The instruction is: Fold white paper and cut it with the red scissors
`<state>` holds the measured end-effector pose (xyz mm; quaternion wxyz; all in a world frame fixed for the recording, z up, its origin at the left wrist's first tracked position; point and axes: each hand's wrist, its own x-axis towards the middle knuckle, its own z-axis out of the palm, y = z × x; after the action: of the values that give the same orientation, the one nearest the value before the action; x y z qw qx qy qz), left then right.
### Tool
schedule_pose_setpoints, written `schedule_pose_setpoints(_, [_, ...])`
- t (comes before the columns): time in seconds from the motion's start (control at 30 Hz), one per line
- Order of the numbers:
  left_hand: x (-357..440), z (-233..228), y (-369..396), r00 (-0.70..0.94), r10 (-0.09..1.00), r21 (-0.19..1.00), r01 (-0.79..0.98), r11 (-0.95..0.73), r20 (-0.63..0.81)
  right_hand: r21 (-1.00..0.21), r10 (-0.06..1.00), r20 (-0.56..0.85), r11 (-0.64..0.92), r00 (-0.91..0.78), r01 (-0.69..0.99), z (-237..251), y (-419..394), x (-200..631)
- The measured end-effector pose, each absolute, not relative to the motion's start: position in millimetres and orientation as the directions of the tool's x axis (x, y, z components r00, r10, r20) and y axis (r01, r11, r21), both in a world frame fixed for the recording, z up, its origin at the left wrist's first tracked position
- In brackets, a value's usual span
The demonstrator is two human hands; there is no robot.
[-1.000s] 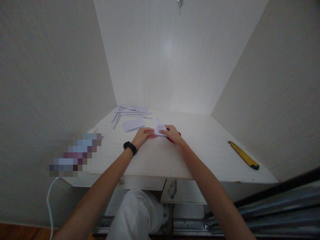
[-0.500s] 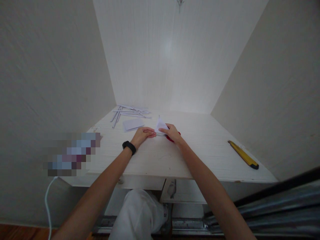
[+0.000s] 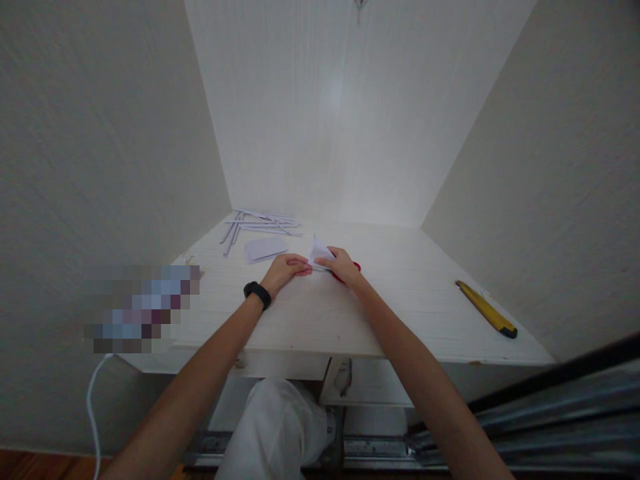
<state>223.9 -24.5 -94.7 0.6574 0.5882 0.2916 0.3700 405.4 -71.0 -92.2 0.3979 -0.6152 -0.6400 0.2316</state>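
A small white piece of paper (image 3: 319,249) stands partly raised from the table between my two hands, its upper corner pointing up. My left hand (image 3: 286,271) has its fingers pressed together on the paper's lower left edge. From the right, my right hand (image 3: 342,263) grips the same paper, thumb over its front. A curved red object (image 3: 357,266) shows beside and beneath my right hand; most of it is hidden, so I cannot tell its kind. Left of the paper lies a small stack of white paper sheets (image 3: 267,249).
Several thin rolled paper sticks (image 3: 265,221) lie in a pile at the back left of the white table (image 3: 420,300). A yellow utility knife (image 3: 486,309) rests near the right edge. A blurred-out object (image 3: 150,303) with a white cable (image 3: 93,407) sits at the left. Walls enclose three sides.
The paper's raised corner has tipped slightly left and down, and my right hand has shifted a little to the left with it. My left hand has barely moved.
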Motion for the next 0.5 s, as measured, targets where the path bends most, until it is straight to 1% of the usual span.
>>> schedule_pose_setpoints(0.3, [223.2,-92.6,-26.6,0.568,0.821,0.996,-0.092,-0.008,0.059,-0.786,0.964,0.251,0.152,0.086,0.599,-92.0,-71.6,404.5])
schedule_pose_setpoints(0.5, [223.7,-92.7,-26.6,0.609,0.791,0.998,-0.003,-0.066,0.054,-0.779,0.959,0.267,0.159,0.091,0.606,-90.4,-74.5,401.1])
